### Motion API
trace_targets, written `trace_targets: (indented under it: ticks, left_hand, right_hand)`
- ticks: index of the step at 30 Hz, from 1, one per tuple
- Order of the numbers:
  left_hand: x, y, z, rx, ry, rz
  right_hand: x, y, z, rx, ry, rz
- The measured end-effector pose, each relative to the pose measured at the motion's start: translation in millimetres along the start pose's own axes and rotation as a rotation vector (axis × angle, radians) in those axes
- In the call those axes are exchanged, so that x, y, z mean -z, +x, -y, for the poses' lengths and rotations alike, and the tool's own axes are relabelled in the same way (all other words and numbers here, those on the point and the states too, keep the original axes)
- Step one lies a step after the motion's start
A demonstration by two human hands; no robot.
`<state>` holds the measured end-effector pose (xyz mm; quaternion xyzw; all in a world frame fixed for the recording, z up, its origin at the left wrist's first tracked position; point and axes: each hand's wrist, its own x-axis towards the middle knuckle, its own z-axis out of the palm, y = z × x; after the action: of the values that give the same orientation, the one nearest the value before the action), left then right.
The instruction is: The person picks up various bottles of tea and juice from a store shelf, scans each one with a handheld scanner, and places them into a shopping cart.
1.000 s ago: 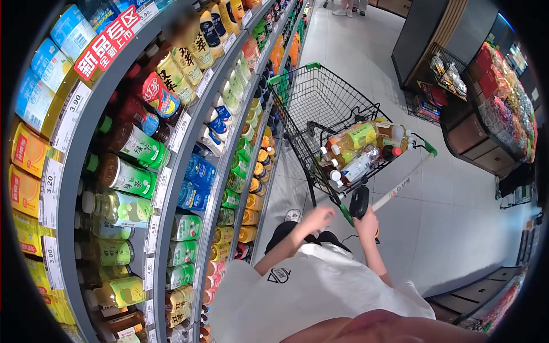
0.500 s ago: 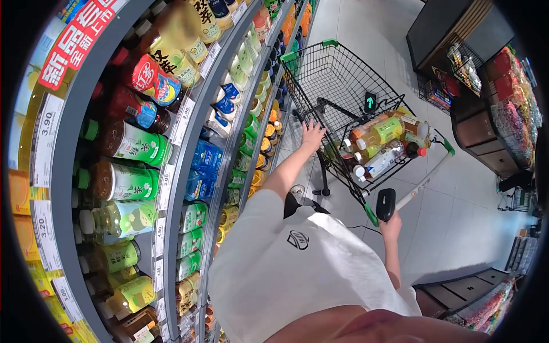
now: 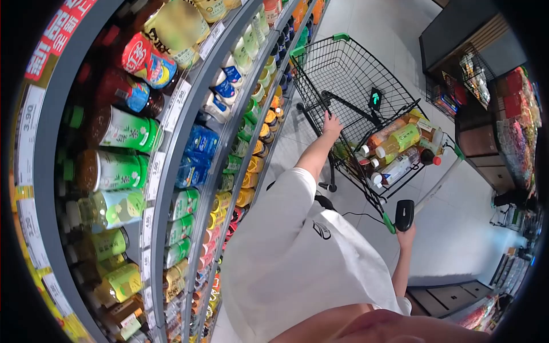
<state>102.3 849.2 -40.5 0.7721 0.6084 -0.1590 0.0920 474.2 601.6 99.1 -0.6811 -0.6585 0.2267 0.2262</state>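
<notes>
The left grip [image 3: 331,124] is at the side of the shopping cart [image 3: 341,37], beside the drinks shelf [image 3: 48,143], closure indeterminable; the right grip [image 3: 406,235] encloses a black device [image 3: 405,214]; cart handling appears underway, and moving it calls for firm side contact.

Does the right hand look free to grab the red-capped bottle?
Probably not: the right hand appears taken up by the black device, though the red-capped bottle shows its cap uncovered.
</notes>
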Motion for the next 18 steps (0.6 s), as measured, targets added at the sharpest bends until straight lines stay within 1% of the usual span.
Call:
trace_targets:
  ticks: [1, 2, 3, 5, 7, 9, 11, 13, 15, 17, 18]
  left_hand:
    - [2, 0, -5, -0.006, -0.009, -0.012]
    - [4, -3, -11, 0.003, -0.035, -0.005]
    - [6, -6, -18, 0.007, -0.035, -0.006]
    - [6, -14, -33, 0.026, -0.049, -0.034]
    - [-4, -14, -43, 0.019, -0.068, -0.035]
    - [-9, -19, -60, 0.067, -0.125, -0.103]
    - [-11, -22, -76, 0.065, -0.069, -0.076]
    - [-22, -23, -86, 0.124, -0.014, -0.069]
    - [-17, -33, -102, 0.119, -0.041, -0.042]
    - [-9, -45, -111, 0.149, -0.092, 0.004]
    - [-9, -50, -116, 0.157, -0.108, 0.004]
  right_hand:
    - [5, 4, -13, -0.016, 0.010, 0.005]
    - [12, 8, -10, -0.054, 0.060, 0.012]
    - [18, 13, -15, -0.050, 0.061, 0.013]
    - [32, 18, -31, 0.031, 0.059, -0.001]
    - [42, 27, -55, 0.022, 0.017, 0.015]
    - [57, 33, -74, 0.005, -0.027, 0.029]
    - [71, 45, -84, 0.064, -0.104, 0.080]
    - [74, 57, -87, 0.059, -0.126, 0.065]
    - [87, 67, -96, 0.054, -0.154, 0.057]
    - [95, 79, -106, 0.110, -0.165, 0.088]
    - [97, 83, -113, 0.104, -0.166, 0.086]
